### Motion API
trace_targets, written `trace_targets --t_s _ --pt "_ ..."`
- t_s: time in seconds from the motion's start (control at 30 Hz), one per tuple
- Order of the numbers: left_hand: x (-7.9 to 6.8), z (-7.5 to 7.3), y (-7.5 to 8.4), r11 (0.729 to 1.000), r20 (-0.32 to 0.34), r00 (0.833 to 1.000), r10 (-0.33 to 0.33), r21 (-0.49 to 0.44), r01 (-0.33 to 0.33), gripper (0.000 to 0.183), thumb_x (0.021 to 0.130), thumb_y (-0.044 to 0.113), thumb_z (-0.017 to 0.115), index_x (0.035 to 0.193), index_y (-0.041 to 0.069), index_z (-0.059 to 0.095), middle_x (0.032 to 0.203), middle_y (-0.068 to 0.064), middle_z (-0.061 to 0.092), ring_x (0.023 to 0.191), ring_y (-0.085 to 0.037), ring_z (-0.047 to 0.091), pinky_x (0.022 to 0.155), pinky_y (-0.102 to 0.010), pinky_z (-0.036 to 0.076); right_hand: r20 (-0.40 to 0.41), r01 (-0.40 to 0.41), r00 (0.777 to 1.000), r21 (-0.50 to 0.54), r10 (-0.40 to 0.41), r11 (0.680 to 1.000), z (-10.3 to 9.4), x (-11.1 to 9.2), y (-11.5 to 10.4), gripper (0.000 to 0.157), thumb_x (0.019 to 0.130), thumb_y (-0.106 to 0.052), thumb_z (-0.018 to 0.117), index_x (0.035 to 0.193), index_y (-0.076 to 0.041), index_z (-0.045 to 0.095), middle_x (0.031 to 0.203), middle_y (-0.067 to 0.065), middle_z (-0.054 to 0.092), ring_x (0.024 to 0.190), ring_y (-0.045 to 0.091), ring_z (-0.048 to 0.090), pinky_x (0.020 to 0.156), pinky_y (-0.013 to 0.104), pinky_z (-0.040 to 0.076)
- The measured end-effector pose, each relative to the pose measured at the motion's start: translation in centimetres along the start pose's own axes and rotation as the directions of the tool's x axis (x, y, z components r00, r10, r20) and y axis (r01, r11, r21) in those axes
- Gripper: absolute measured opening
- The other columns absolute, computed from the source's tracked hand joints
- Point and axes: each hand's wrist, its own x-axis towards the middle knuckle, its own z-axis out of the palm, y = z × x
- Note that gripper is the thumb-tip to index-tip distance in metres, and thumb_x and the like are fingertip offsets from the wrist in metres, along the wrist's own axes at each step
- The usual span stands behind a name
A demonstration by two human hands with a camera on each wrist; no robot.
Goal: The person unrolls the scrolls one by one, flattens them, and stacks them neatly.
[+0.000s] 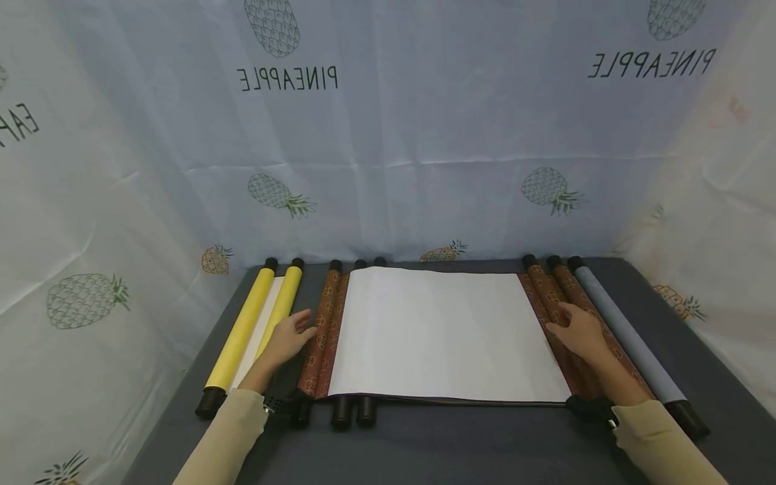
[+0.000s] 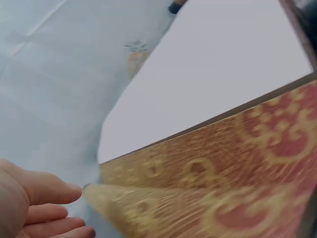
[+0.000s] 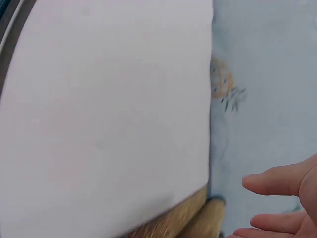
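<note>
A partly unrolled scroll lies in the middle of the table, its blank white paper point(image 1: 448, 337) bordered by red-brown patterned cloth. Between the yellow scroll and the left patterned roll point(image 1: 321, 323) is my left hand point(image 1: 286, 342), its thumb and fingers apart. The left wrist view shows that hand point(image 2: 34, 198) beside the patterned cloth point(image 2: 198, 163), holding nothing. Over the patterned rolls point(image 1: 542, 289) on the right hovers or rests my right hand point(image 1: 583, 331); contact cannot be told. Its fingers point(image 3: 277, 223) look loose and hold nothing in the right wrist view.
A yellow scroll point(image 1: 242, 327) with two rolls lies at the left of the dark table point(image 1: 424, 451). To the far right is a grey-blue roll point(image 1: 630, 337). Black roller ends point(image 1: 342, 412) stick out under the paper's front edge. Pineapple-printed white curtains point(image 1: 412, 202) surround the table.
</note>
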Motion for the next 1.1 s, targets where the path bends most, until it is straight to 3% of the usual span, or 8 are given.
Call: trace_targets --t_s 0.33,0.5,0.6,0.67,0.77,0.87,1.0,1.1 --pt "-1.3 -3.7 -0.6 1.000 0.001 1.000 -0.019 -0.008 0.019 0.048 0.100 0.009 0.048 0.141 -0.013 0.038 0.142 -0.033 0.045 0.131 -0.046 0.047 0.103 -0.051 0.046 -0.040 0.158 0.987 0.211 -0.153 0.965 2.8 0.3 -7.3 0.044 0.090 -0.007 0.060 0.126 0.016 0.051 0.123 0.037 0.058 0.112 0.050 0.060 0.092 0.052 0.052" --pt "-2.6 -5.8 -1.6 0.999 0.012 1.000 -0.026 0.033 0.025 0.050 0.101 0.015 0.047 0.143 -0.011 0.036 0.142 -0.032 0.046 0.130 -0.046 0.048 0.101 -0.051 0.047 -0.023 0.240 0.969 0.339 -0.247 0.910 5.5 -0.2 -11.8 0.036 0.088 -0.002 0.062 0.121 0.013 0.057 0.110 0.030 0.067 0.099 0.040 0.068 0.083 0.042 0.057" --pt "-3.4 -7.3 -2.6 0.999 0.019 0.999 -0.034 0.033 0.033 0.053 0.103 0.020 0.045 0.145 -0.010 0.033 0.142 -0.031 0.047 0.130 -0.045 0.048 0.101 -0.052 0.047 0.022 0.254 0.955 0.458 -0.296 0.852 7.5 -0.9 -14.7 0.033 0.088 0.000 0.062 0.118 0.013 0.059 0.105 0.027 0.070 0.092 0.035 0.070 0.074 0.034 0.058" --pt "-3.9 -8.3 -3.3 0.999 0.030 0.999 -0.046 0.019 0.045 0.056 0.103 0.025 0.044 0.145 -0.009 0.033 0.142 -0.030 0.048 0.127 -0.038 0.054 0.101 -0.049 0.048 0.061 0.251 0.940 0.542 -0.336 0.802 8.9 -1.6 -16.6 0.031 0.088 0.001 0.061 0.116 0.014 0.059 0.102 0.027 0.070 0.088 0.034 0.071 0.070 0.030 0.058" --pt "-4.7 -9.7 -4.3 0.997 0.080 0.994 -0.073 -0.024 0.075 0.059 0.103 0.028 0.043 0.146 -0.010 0.030 0.143 -0.031 0.045 0.114 -0.006 0.063 0.100 -0.044 0.050 0.127 0.218 0.914 0.647 -0.385 0.731 10.9 -2.8 -19.4 0.028 0.090 -0.001 0.060 0.114 0.014 0.060 0.100 0.028 0.070 0.085 0.033 0.072 0.067 0.027 0.059" --pt "-5.4 -10.9 -5.3 0.989 0.129 0.985 -0.117 -0.071 0.127 0.062 0.104 0.030 0.041 0.146 -0.013 0.027 0.145 -0.033 0.041 0.099 0.021 0.053 0.098 -0.035 0.052 0.180 0.185 0.882 0.717 -0.435 0.672 12.9 -4.1 -21.9 0.028 0.090 -0.002 0.060 0.112 0.015 0.060 0.100 0.030 0.070 0.084 0.037 0.072 0.067 0.028 0.059" --pt "-6.3 -12.2 -6.5 0.972 0.181 0.966 -0.184 -0.116 0.206 0.063 0.105 0.032 0.035 0.145 -0.016 0.024 0.147 -0.035 0.036 0.095 0.022 0.053 0.093 -0.024 0.053 0.260 0.120 0.826 0.785 -0.500 0.607 15.0 -5.6 -24.8 0.029 0.091 -0.001 0.057 0.113 0.017 0.058 0.101 0.035 0.068 0.088 0.044 0.070 0.069 0.033 0.060" --pt "-7.1 -13.0 -7.6 0.960 0.196 0.958 -0.209 -0.144 0.239 0.064 0.106 0.031 0.034 0.145 -0.017 0.022 0.146 -0.035 0.038 0.095 0.019 0.057 0.091 -0.023 0.054 0.331 0.045 0.786 0.811 -0.522 0.583 16.1 -6.6 -27.0 0.029 0.092 0.000 0.055 0.115 0.017 0.058 0.104 0.036 0.066 0.092 0.047 0.068 0.072 0.037 0.061"
